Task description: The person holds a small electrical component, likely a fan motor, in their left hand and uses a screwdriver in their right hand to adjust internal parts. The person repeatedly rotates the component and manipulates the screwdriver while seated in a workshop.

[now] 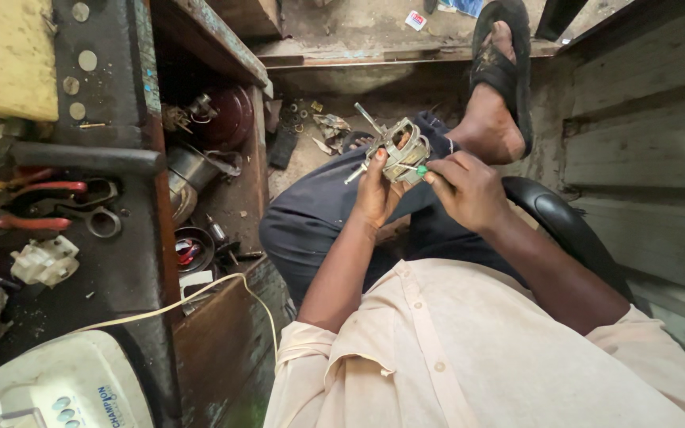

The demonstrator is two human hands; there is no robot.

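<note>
**Motor held in left grip, green tool tip coming in from the right**

Motor [403, 149] sits above the person's lap, between both hands, in mid-air over the dark trousers [319, 214]. Left hand [374, 190] cups it from below and left, fingers wrapped round the metal frame, so that grip is closed on the motor. Right hand [465, 190] lies just to the motor's right, fingers pinched on a small green-tipped tool [422, 168] whose tip touches the frame's right side. Tool points leftward into the motor. The motor's shaft [368, 117] runs diagonally, upper end toward top left, lower end poking out bottom left near the left thumb. Left hand is the one carrying; right is the one working.

Counts: one motor, one shaft, one green-tipped tool, two hands, one sandalled foot [501, 87] propped up behind. On the counter [120, 261] at left: pliers with red handles [37, 206], one white plug-like part [44, 260], one white appliance [65, 384] with a pale cord [200, 295]. The shelf [216, 158] beside it holds dark round metal parts; the exact number is unclear.
</note>
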